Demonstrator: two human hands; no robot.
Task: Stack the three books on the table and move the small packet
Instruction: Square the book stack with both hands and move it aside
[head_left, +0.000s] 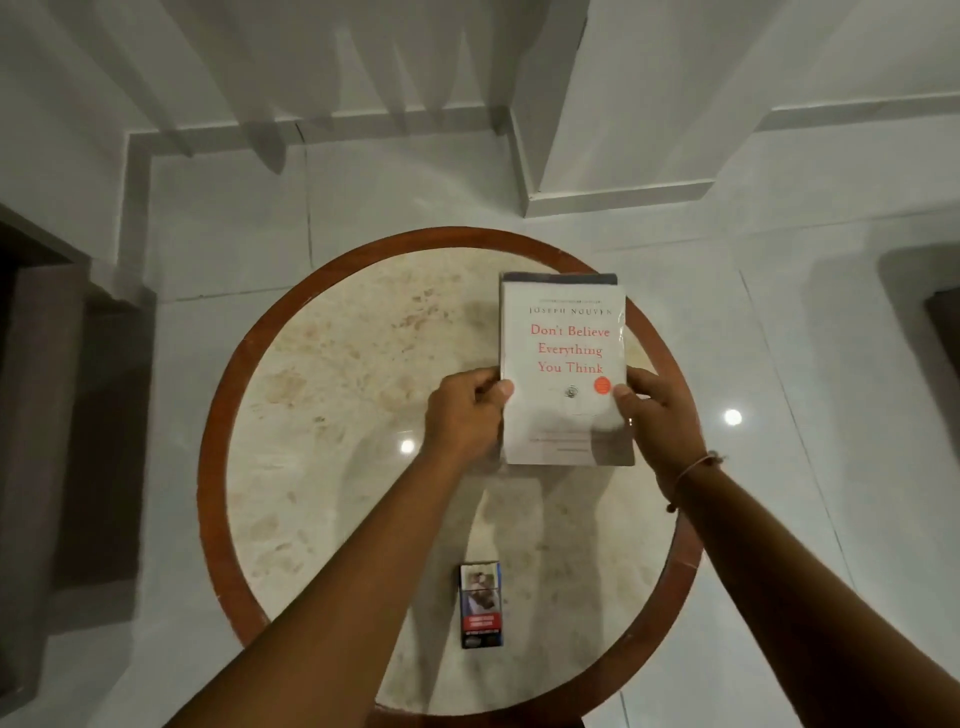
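A white book (563, 358) with red title lettering lies face up at the far right of the round table (332, 426). A darker book edge (561, 278) shows under its far end, so it rests on at least one other book. My left hand (465, 415) grips the white book's left edge, thumb on the cover. My right hand (657, 415) grips its right edge. The small packet (481, 605), blue with a picture and a red band, lies flat near the table's front edge, between my forearms.
The table has a pale marble top and a reddish-brown rim (213, 441). It stands on a glossy white tiled floor. A white stepped wall base (618, 197) rises behind it, and dark furniture (47, 415) stands at the left.
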